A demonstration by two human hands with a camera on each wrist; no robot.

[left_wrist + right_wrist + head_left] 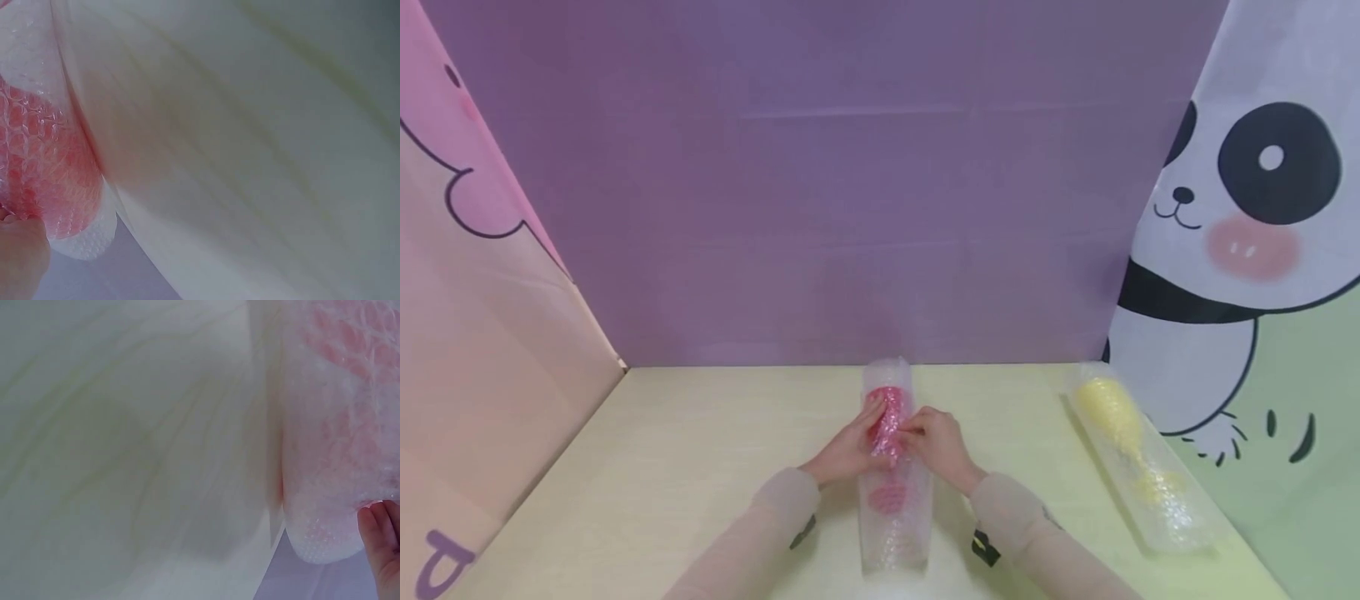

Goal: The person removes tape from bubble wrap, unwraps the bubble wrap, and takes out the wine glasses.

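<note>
A long roll of clear bubble wrap (897,546) lies lengthwise on the table, with a pink object (889,402) showing through it; its exact kind is blurred by the bubbles. My left hand (852,448) rests on the roll from the left, its fingers extended over the pink part. From the right, my right hand (942,443) has its fingers bent and pinches the wrap near the middle of the roll. In the right wrist view, the fingertips (370,528) meet the plastic. The left wrist view catches only part of the left hand (24,256) against the bubbles.
A second bubble-wrapped bundle with a yellow object (1108,412) inside lies slanted on the right side of the pale table (700,467). A purple panel (850,183) stands behind, and printed panels flank both sides, the right one bearing a panda (1195,358).
</note>
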